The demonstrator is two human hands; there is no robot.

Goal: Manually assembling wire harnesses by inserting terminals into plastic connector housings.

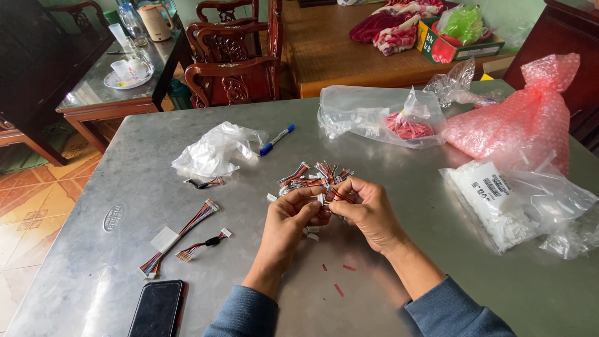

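Over the steel table (pixel 437 274), I see my left hand (pixel 288 221) and right hand (pixel 368 209) pinched shut together on one small wire lead (pixel 337 196); its ends stay hidden under my fingers, its axis roughly left-right. Just beyond lies a wire pile (pixel 315 175). Bags (pixel 374 115), a phone (pixel 157 309), cut off, and chairs (pixel 234 59) surround.

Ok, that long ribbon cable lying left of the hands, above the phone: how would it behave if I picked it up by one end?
The long ribbon cable would probably droop: its thin coloured wires already lie in a loose line on the metal table. It looks light for its length, so a nudge would likely slide it. The white label at its middle and the end connectors may swing.
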